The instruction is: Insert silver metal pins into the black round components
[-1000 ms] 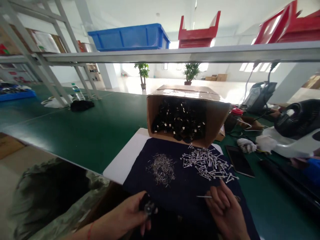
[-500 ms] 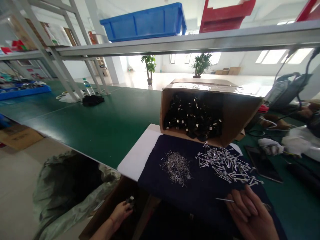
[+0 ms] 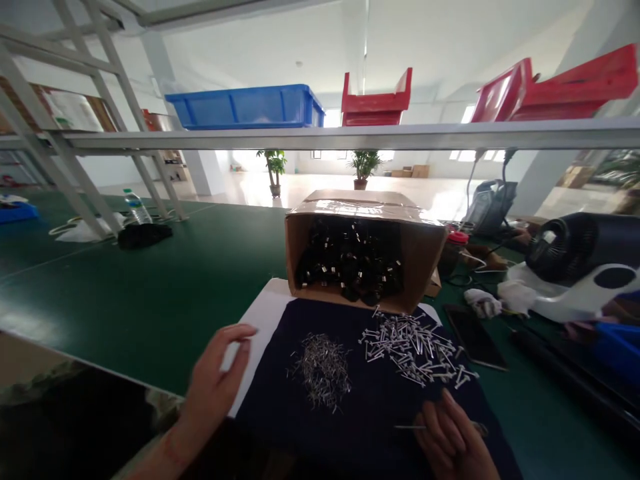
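My left hand (image 3: 215, 373) hovers over the white board's (image 3: 263, 310) left edge, thumb and forefinger apart, with nothing between them. Low on the dark blue cloth (image 3: 270, 373), my right hand (image 3: 447, 433) is closed around a thin metal rod (image 3: 409, 427) whose tip points left; its other end is hidden in the fingers. A pile of small thin metal pins (image 3: 323, 370) lies between the hands. Beyond my right hand is a heap of longer headed metal pins (image 3: 417, 347). An open carton (image 3: 420, 267) behind them holds many black parts (image 3: 350, 260) with shiny metal bits.
A phone-like dark slab (image 3: 475, 337) and a white-and-black fan (image 3: 570, 267) are to the right. A bottle (image 3: 137, 207) and black cloth (image 3: 145, 235) sit far left on the green table (image 3: 215, 267). The shelf (image 3: 225, 139) overhead carries a blue bin (image 3: 245, 108) and red bins (image 3: 376, 103).
My left hand has come up from below the table edge and no longer holds the small black part. My right hand keeps its rod. The view has tilted up and turned right.
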A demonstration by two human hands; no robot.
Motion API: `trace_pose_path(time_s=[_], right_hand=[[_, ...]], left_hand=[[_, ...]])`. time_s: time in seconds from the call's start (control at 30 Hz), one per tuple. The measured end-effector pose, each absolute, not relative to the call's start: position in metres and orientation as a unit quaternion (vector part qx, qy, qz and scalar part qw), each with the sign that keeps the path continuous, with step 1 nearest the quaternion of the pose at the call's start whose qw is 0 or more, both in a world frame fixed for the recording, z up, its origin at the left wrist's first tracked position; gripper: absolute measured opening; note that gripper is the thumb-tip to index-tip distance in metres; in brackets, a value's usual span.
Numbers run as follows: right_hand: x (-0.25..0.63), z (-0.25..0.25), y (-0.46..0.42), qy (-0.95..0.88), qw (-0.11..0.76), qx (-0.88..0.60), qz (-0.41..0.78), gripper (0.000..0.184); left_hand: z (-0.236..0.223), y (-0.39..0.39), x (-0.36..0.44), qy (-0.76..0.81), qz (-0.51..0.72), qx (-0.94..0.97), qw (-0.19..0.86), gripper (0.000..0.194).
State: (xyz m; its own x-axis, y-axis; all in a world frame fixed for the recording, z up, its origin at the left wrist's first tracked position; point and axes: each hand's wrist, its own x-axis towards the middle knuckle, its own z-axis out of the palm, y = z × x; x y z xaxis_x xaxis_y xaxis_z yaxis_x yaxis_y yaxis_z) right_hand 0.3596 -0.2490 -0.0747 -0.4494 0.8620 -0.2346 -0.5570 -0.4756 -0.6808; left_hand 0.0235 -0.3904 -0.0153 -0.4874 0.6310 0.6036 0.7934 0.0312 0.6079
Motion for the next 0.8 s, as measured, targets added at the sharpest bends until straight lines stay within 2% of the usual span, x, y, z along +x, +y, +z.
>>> trace_pose_path(time_s=[0.07,0.1,0.23,0.4,0.57,0.73,0.8], right_hand=[[0.359,-0.076,-0.249,-0.27,0.443,-0.273,0.81,0.074],[0.359,-0.077,-0.249,-0.274,0.445,-0.264,0.811,0.073],[0.36,-0.086,-0.247,-0.289,0.447,-0.23,0.815,0.07],[0.361,-0.1,-0.242,-0.316,0.432,-0.188,0.823,0.068],[0.36,-0.104,-0.241,-0.345,0.438,-0.169,0.813,0.066],[0.355,-0.092,-0.256,-0.429,0.472,-0.237,0.733,0.036],[0.35,-0.08,-0.265,-0.537,0.474,-0.237,0.656,0.045]], left_hand=[[0.003,-0.33,0.043,-0.663,-0.349,-0.66,0.058,0.025],[0.007,-0.299,0.05,-0.642,-0.318,-0.696,0.054,0.022],[0.002,-0.187,0.063,-0.609,-0.241,-0.753,0.065,0.028],[-0.006,-0.123,0.059,-0.611,-0.176,-0.764,0.11,0.013],[-0.001,-0.147,0.054,-0.56,-0.206,-0.787,0.154,0.012],[-0.001,-0.248,0.075,-0.446,-0.28,-0.834,0.168,0.023],[-0.002,-0.3,0.087,-0.395,-0.305,-0.85,0.168,0.024]])
